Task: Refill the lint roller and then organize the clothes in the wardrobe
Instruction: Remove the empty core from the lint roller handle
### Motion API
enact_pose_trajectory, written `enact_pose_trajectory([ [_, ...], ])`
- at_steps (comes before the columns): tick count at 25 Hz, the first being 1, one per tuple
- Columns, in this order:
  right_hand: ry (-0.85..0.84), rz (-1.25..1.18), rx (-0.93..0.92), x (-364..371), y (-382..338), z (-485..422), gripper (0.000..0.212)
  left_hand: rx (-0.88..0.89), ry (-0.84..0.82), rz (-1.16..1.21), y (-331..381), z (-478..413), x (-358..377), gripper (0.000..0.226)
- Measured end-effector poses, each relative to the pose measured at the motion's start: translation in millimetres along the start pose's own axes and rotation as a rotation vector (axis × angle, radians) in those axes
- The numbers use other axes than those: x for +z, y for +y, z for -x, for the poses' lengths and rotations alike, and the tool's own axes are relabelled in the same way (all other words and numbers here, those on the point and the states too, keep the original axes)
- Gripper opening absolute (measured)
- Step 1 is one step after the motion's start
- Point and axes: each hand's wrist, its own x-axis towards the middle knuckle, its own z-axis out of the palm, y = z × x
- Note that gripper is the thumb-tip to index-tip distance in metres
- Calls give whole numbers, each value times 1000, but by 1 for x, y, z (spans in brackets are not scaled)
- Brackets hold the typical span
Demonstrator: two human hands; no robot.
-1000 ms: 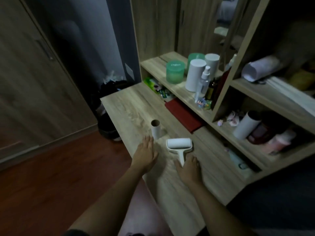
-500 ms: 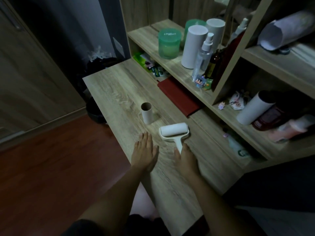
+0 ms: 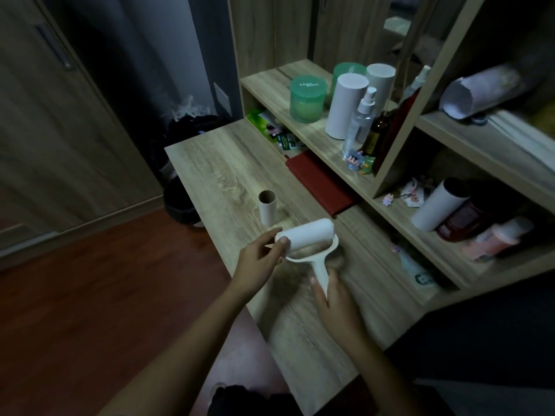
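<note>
Head view: lint roller up off the desk, one hand at each end of it.

I've got the lint roller point(image 3: 309, 244) between my hands above the desk point(image 3: 228, 172). My right hand point(image 3: 336, 298) is wrapped round the handle, which points back toward me. My left hand point(image 3: 259, 261) pinches the near-left end of the white roll, thumb on the end face, fingers curled behind. The roll's long axis runs left to right, slightly uphill to the right, square across the handle. So the left hand is the nearer one to the roll, and I reckon any slide along the roll's axis comes out its way. The bare cardboard core point(image 3: 268, 208) stands upright just beyond my left hand, apart from the roller. On the lower shelf point(image 3: 399, 232), well off to the right, a white tube point(image 3: 437, 207) leans; whether that's a spare roll, I can't tell.
</note>
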Motion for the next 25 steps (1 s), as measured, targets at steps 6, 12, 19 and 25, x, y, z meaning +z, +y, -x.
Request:
enact_pose_trajectory([
  [6, -84, -472, 211, -17, -28, -5, 64, 15, -78, 39, 2, 0, -24, 42],
  [12, -79, -940, 229, -37, -54, -29, 53, 3, -183, 114, 18, 11, -29, 41],
  [19, 122, -891, 187, -28, -65, -25, 22, 149, -131, 37, 35, 16, -31, 43],
  [25, 69, -938, 146, -30, -67, -24, 14, 193, -78, -65, 43, 13, -37, 38],
])
